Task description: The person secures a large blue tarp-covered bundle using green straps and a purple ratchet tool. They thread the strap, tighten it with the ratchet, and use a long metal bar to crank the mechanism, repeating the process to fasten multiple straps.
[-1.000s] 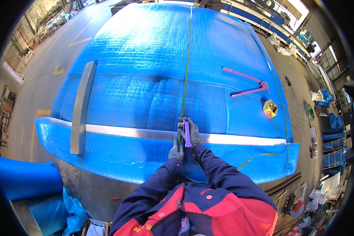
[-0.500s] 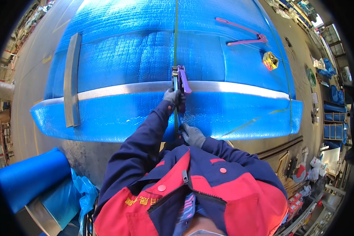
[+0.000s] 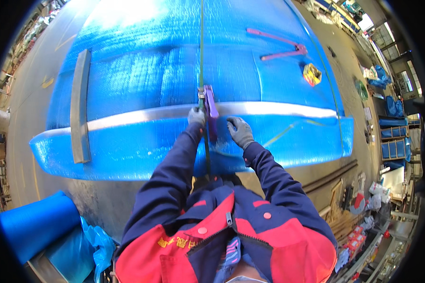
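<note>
A purple-handled strapping tensioner [image 3: 210, 106] sits on a green strap [image 3: 201, 52] that runs over a large blue-wrapped bundle [image 3: 141, 80]. My gloved left hand [image 3: 197, 116] is closed at the tool's near left side, by the strap; the tool partly hides its grip. To the right of the tool, my gloved right hand [image 3: 241, 132] hovers over the bundle's near face. Its fingers are loosely bent and apart, with nothing seen in them. A pale band [image 3: 269, 108] runs along the bundle's near top edge.
A long-handled pink cutter [image 3: 288, 51] and a yellow-red box [image 3: 311, 75] lie on the bundle at the right. A grey bar [image 3: 80, 108] lies across its left side. Blue rolls [image 3: 42, 219] stand at lower left; long rails [image 3: 330, 177] lie on the floor at right.
My right hand has come up from the bundle's lower edge to beside the tensioner. My left hand stays at the tool. The whole view has shifted slightly.
</note>
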Demonstrator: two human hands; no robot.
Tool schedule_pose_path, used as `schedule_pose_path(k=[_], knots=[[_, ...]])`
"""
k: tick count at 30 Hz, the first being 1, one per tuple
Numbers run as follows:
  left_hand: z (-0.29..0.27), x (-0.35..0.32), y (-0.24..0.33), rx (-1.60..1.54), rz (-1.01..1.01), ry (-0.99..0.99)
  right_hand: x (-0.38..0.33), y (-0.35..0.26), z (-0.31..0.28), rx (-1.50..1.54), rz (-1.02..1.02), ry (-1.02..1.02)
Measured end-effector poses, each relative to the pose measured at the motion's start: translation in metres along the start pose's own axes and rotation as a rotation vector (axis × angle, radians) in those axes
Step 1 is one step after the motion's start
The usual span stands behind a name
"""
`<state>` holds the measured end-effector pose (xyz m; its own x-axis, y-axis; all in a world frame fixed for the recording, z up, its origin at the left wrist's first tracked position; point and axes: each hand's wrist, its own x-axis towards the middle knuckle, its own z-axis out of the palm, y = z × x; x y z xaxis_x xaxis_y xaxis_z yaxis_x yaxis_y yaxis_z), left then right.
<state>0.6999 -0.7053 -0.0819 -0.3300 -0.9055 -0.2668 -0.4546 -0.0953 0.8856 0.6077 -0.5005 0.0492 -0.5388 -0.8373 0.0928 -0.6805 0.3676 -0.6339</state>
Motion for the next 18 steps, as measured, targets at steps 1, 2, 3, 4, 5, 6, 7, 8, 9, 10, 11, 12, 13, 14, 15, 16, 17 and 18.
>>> schedule_pose_path(k=[1, 2, 3, 4, 5, 6, 7, 8, 9, 10, 11, 12, 13, 14, 15, 16, 17, 18], knots=[[-0.002, -0.003, 0.004, -0.023, -0.008, 0.02, 0.025, 0.006, 0.004, -0.026, -0.044, 0.057], [-0.004, -0.006, 0.007, -0.002, 0.001, 0.015, 0.045, 0.01, 0.013, -0.091, 0.013, 0.011], [-0.005, -0.009, 0.009, -0.085, -0.06, -0.012, 0.059, 0.013, 0.022, -0.132, 0.039, -0.015], [-0.007, -0.01, 0.011, -0.083, -0.074, -0.022, 0.07, 0.015, 0.032, -0.191, 0.102, -0.034], [-0.008, -0.012, 0.012, -0.126, -0.087, -0.031, 0.077, 0.017, 0.042, -0.21, 0.069, -0.035], [-0.009, -0.013, 0.012, -0.126, -0.171, -0.075, 0.081, 0.017, 0.05, -0.257, 0.081, -0.035], [-0.009, -0.014, 0.012, -0.124, -0.135, -0.054, 0.082, 0.017, 0.057, -0.304, 0.12, -0.074], [-0.009, -0.015, 0.012, -0.098, -0.154, -0.062, 0.082, 0.017, 0.062, -0.38, 0.19, -0.129], [-0.009, -0.015, 0.011, -0.08, -0.101, -0.042, 0.08, 0.015, 0.065, -0.358, 0.196, -0.143], [-0.009, -0.017, 0.009, -0.06, -0.075, -0.039, 0.078, 0.014, 0.065, -0.367, 0.167, -0.141], [-0.008, -0.017, 0.007, 0.008, -0.074, -0.029, 0.076, 0.013, 0.064, -0.399, 0.153, -0.16], [-0.007, -0.02, 0.005, -0.021, -0.097, -0.046, 0.076, 0.012, 0.062, -0.45, 0.137, -0.179], [-0.006, -0.02, 0.003, -0.069, -0.054, -0.016, 0.076, 0.01, 0.059, -0.446, 0.128, -0.173], [-0.005, -0.021, 0.001, -0.069, -0.067, -0.02, 0.078, 0.009, 0.056, -0.417, 0.14, -0.204], [-0.004, -0.022, -0.001, -0.021, -0.042, -0.003, 0.08, 0.009, 0.052, -0.401, 0.146, -0.228], [-0.004, -0.023, -0.002, -0.089, -0.039, 0.001, 0.083, 0.009, 0.049, -0.383, 0.155, -0.254], [-0.003, -0.024, -0.003, -0.135, -0.102, -0.036, 0.085, 0.009, 0.047, -0.368, 0.15, -0.256], [-0.003, -0.026, -0.004, -0.169, -0.205, -0.086, 0.087, 0.009, 0.046, -0.351, 0.157, -0.254]])
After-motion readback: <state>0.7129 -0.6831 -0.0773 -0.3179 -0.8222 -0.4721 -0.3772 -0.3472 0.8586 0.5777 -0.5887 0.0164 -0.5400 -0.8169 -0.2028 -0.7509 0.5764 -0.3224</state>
